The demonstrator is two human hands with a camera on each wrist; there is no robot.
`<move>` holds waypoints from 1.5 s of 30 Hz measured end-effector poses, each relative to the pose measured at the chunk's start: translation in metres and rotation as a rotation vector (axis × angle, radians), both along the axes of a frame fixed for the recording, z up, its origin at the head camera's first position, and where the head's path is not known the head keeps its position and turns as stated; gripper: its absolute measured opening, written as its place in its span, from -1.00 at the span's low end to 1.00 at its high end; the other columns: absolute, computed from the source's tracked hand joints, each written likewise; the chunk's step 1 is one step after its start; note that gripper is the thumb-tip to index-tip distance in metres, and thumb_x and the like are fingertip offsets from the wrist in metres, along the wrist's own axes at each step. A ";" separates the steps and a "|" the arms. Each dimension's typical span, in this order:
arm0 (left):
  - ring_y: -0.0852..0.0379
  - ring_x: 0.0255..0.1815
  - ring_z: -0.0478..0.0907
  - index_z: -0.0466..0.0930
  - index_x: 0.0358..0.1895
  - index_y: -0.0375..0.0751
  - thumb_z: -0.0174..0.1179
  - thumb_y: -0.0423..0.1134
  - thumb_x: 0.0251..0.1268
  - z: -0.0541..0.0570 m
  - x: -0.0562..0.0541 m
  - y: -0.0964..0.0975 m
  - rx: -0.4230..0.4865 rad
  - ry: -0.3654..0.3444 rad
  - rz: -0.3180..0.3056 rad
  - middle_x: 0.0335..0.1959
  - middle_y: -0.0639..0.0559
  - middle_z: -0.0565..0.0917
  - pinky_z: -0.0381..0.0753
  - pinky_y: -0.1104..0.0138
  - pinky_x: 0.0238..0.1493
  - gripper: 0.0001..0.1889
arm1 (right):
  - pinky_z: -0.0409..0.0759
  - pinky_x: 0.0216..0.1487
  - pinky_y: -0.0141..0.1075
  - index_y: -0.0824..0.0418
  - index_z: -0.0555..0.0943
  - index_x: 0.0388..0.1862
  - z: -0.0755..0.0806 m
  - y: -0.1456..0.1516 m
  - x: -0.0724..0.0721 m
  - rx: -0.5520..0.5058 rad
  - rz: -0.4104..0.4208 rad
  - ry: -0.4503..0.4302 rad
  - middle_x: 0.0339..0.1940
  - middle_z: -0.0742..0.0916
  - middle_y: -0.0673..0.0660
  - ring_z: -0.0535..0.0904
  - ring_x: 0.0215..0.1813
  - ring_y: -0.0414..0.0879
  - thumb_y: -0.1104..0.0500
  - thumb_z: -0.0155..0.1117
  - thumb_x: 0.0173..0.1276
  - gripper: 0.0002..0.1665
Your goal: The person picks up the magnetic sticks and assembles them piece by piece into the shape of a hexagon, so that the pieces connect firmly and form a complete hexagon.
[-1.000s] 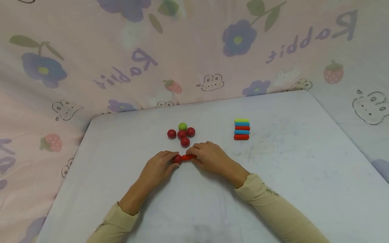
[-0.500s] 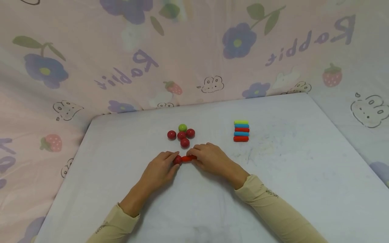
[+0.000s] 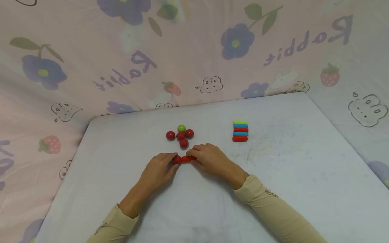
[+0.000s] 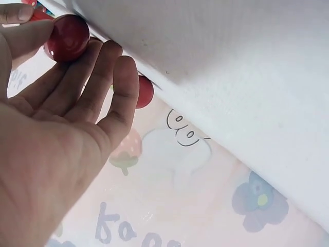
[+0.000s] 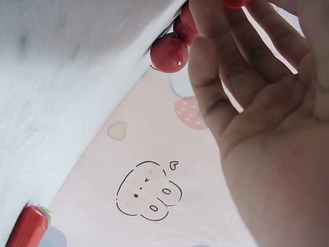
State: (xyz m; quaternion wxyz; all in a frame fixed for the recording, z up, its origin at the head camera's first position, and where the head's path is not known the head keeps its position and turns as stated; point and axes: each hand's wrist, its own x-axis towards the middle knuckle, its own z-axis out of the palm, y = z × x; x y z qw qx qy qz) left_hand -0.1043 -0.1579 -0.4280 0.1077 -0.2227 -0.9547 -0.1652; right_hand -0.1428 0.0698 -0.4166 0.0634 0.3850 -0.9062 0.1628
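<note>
My left hand (image 3: 155, 172) pinches a glossy dark red ball (image 3: 176, 160) between thumb and fingers over the table. The left wrist view shows the same ball (image 4: 68, 37) held at the fingertips. Facing it, my right hand (image 3: 212, 161) grips a short red stick (image 3: 186, 158), whose near end meets the ball. In the right wrist view only a bit of the red stick (image 5: 237, 2) shows at the top edge; the rest is hidden by fingers. Just beyond the hands lie several red balls, among them a front one (image 3: 183, 143), around a green ball (image 3: 181, 128).
To the right, short sticks lie side by side in a stack-like row: a yellow-green stick (image 3: 240, 122) farthest, then blue and red ones, with a red stick (image 3: 239, 138) nearest. The white table (image 3: 291, 152) ends at a patterned cloth (image 3: 194, 60) behind.
</note>
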 end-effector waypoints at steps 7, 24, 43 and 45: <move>-0.05 -0.04 0.67 0.62 0.14 -0.26 0.41 -0.26 0.19 0.001 0.000 0.002 0.017 -0.018 0.031 -0.05 -0.11 0.74 0.68 0.11 0.03 -0.56 | 0.63 -0.01 -0.24 -0.01 0.67 0.03 -0.003 0.001 0.000 0.003 0.001 0.042 -0.11 0.76 -0.05 0.68 -0.08 -0.13 0.18 0.39 0.31 -0.69; -0.03 0.06 0.64 0.55 0.24 -0.23 0.32 -0.23 0.30 0.003 -0.010 0.010 -0.012 -0.097 0.099 0.05 -0.10 0.70 0.69 0.11 0.08 -0.55 | 0.63 0.20 -0.11 0.05 0.60 0.21 0.008 0.022 -0.064 0.053 -0.121 -0.056 0.12 0.71 0.06 0.67 0.12 0.00 0.07 0.35 0.37 -0.57; -0.05 0.07 0.63 0.56 0.25 -0.20 0.31 -0.24 0.31 0.005 -0.013 0.005 0.006 -0.163 0.091 0.07 -0.11 0.70 0.66 0.09 0.12 -0.56 | 0.67 0.13 -0.14 -0.01 0.56 0.23 -0.001 0.005 -0.084 0.064 -0.102 -0.119 0.14 0.71 0.03 0.68 0.09 -0.04 -0.11 0.33 0.37 -0.50; -0.05 0.07 0.63 0.56 0.25 -0.20 0.30 -0.24 0.31 0.005 -0.013 0.004 0.010 -0.164 0.089 0.07 -0.11 0.70 0.66 0.09 0.12 -0.56 | 0.66 0.13 -0.14 -0.01 0.56 0.23 -0.001 0.004 -0.084 0.083 -0.100 -0.127 0.14 0.71 0.02 0.67 0.09 -0.06 -0.13 0.34 0.35 -0.49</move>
